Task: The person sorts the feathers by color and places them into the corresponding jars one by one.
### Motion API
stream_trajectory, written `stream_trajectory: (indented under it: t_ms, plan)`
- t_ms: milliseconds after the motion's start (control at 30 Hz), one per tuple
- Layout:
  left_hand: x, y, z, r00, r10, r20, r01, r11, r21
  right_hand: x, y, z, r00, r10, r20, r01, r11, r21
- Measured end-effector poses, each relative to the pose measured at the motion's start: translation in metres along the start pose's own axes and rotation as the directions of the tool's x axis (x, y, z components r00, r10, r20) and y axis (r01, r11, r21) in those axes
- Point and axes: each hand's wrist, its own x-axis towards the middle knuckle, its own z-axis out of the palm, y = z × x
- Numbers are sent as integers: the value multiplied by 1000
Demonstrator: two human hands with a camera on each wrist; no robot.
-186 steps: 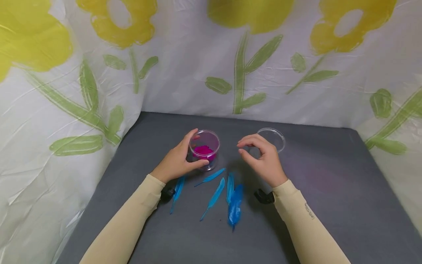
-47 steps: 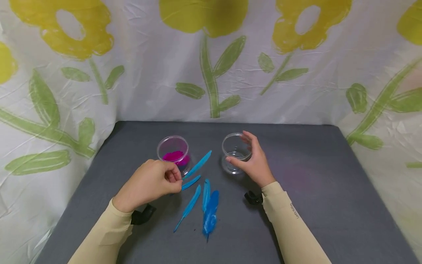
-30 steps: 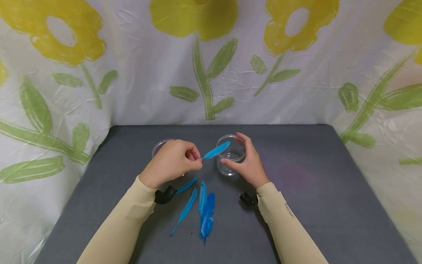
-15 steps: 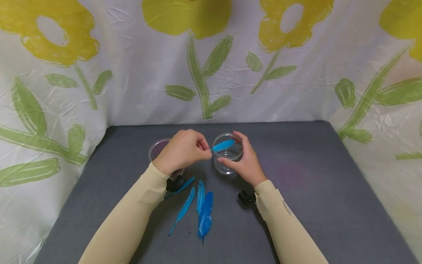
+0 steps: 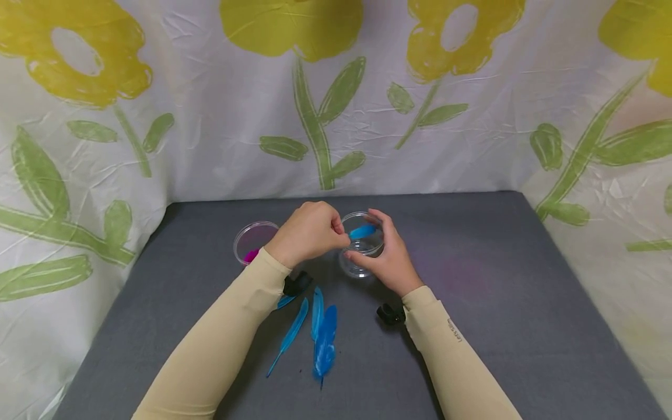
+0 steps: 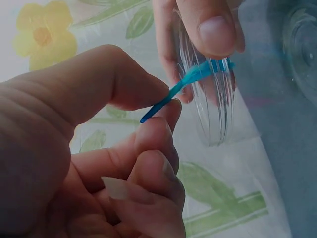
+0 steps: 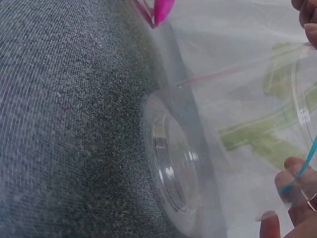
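"How many feathers are you holding?"

"Just 1. My left hand (image 5: 310, 228) is pinching a slim bright-blue feather (image 5: 362, 232) by its quill between thumb and finger, and its tip is reaching past the rim into a clear, round, plastic-looking cup (image 5: 360, 266)."

"And your right hand?"

"My right hand (image 5: 389, 256) is curling its thumb and fingers round that cup, which is standing on the dark grey cloth-covered table (image 5: 499, 350)."

"How many cups, then?"

"2. The other clear round cup (image 5: 236, 242), with magenta material (image 5: 252, 255) inside, is standing to the left, partly hidden by my arm."

"Any loose feathers?"

"4 are showing: 3 narrow blue feathers (image 5: 295, 326), 1 partly covered by my wrist, and 1 wider deep-blue feather (image 5: 325, 341), which is lying against 1 of them."
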Motion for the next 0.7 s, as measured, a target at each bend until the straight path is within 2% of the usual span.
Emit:
stream_trajectory:
  t_ms: [333,567,700]
  plan:
    - [8,5,7,997,-41,61,41,999,-3,-1,2,1,1000,11,10,-11,1000,4]
    - [5,0,13,998,-42,36,44,998,-49,-2,2,1,1000,7,19,-7,1000,19]
    - [3,-4,15,1000,-21,3,21,998,-56,-1,2,0,1000,0,15,-1,999,34]
